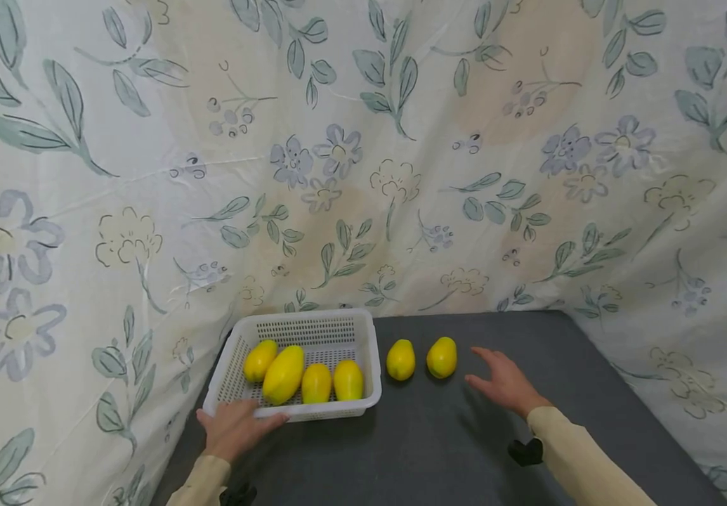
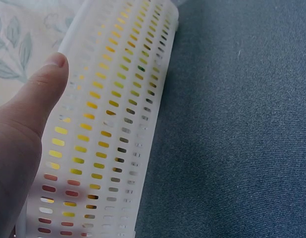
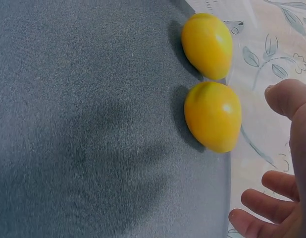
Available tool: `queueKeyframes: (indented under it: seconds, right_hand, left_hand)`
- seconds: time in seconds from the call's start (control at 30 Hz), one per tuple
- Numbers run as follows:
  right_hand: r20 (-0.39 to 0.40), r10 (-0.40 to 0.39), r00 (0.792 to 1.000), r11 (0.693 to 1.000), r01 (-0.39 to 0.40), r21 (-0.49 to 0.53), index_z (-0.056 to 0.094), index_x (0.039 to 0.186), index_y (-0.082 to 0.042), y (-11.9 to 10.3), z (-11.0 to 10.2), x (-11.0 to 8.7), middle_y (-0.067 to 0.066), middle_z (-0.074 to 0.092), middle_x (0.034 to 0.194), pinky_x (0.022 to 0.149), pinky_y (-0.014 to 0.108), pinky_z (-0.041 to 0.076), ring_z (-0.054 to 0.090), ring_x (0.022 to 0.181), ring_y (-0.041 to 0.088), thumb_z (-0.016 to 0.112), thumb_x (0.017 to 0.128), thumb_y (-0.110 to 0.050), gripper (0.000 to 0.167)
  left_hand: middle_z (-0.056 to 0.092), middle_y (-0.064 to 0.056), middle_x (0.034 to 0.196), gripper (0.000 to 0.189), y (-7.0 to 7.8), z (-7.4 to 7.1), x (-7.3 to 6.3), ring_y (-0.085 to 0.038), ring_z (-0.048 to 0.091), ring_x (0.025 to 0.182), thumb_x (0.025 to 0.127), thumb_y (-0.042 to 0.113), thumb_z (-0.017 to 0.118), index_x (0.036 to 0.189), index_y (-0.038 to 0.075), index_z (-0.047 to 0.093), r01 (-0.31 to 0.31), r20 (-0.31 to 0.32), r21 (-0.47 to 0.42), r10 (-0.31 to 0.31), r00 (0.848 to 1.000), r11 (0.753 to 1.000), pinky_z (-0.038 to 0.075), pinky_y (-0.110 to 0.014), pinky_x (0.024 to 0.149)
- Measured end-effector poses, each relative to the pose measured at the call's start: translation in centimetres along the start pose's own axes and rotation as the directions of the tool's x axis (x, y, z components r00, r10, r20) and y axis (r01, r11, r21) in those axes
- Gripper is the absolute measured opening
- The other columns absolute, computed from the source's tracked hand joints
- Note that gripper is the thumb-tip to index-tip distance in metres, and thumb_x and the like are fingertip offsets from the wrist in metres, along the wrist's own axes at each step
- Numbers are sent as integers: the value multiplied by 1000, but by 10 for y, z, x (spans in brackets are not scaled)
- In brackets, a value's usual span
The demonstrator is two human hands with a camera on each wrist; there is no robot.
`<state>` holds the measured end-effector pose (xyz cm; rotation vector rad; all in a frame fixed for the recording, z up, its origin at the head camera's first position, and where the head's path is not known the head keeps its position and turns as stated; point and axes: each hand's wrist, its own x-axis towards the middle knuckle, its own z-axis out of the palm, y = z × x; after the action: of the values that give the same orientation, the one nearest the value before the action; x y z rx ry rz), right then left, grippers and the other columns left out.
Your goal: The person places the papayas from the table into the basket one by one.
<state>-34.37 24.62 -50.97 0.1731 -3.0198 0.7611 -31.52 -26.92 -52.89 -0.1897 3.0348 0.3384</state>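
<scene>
A white plastic basket (image 1: 374, 365) with slotted walls holds several yellow mangoes (image 1: 284, 376). My left hand (image 1: 233, 427) grips its near wall at the left corner. In the left wrist view the thumb (image 2: 49, 79) lies along the outside of the wall, and skin shows through the slots from the fingers inside. Two more mangoes lie on the table right of the basket, a nearer-to-basket mango (image 1: 400, 360) and a right-hand mango (image 1: 442, 358). Just right of the latter, my right hand (image 1: 503, 383) hovers with fingers spread and nothing held.
The dark grey table (image 1: 414, 450) runs under everything. A floral-patterned cloth (image 1: 363, 176) hangs behind it and along both sides, close to the basket's back and left.
</scene>
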Motion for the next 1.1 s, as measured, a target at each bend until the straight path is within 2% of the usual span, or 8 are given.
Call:
queueKeyframes:
  seconds: [0.27, 0.43, 0.7, 0.9, 1.1]
  right_hand:
    - [9, -31, 999, 999, 31, 19, 48, 147, 1, -14, 12, 18, 29, 52, 146, 105, 65, 44, 50, 132, 49, 72, 95, -34, 68]
    - [11, -33, 999, 999, 33, 17, 47, 147, 2, -21, 17, 32, 32, 49, 146, 106, 67, 43, 49, 132, 51, 71, 94, -31, 67]
    - [27, -20, 999, 1000, 21, -13, 43, 149, 2, -32, 21, 55, 37, 43, 146, 103, 67, 46, 51, 127, 52, 70, 94, -32, 70]
    - [35, -15, 999, 1000, 15, -4, 39, 152, 0, -40, 26, 66, 41, 33, 150, 103, 71, 43, 46, 128, 58, 70, 94, -29, 72]
    - [52, -6, 999, 999, 8, -31, 38, 154, -1, -40, 45, 69, 42, 24, 154, 100, 76, 40, 38, 131, 65, 68, 91, -28, 75]
  left_hand:
    - [72, -22, 118, 100, -9, -1, -2, -51, 58, 115, 70, 92, 59, 120, 7, 73, -11, -41, -11, 10, 999, 1000, 12, -90, 103]
    - [72, -21, 120, 96, -9, 0, -2, -52, 57, 119, 71, 89, 61, 122, 8, 73, -35, -65, -20, 34, 997, 999, 14, -90, 103]
    - [71, -20, 125, 97, -3, -3, -3, -52, 55, 123, 75, 90, 56, 126, 8, 71, -53, -45, 24, 54, 998, 998, 16, -90, 103]
    - [71, -22, 121, 88, -1, -9, -5, -54, 56, 121, 79, 81, 63, 123, 6, 71, -81, -78, 16, 82, 994, 997, 18, -91, 101]
    - [74, -17, 111, 80, -5, -3, -4, -49, 60, 113, 76, 78, 69, 112, 7, 75, -81, -101, -37, 77, 992, 996, 15, -91, 100]
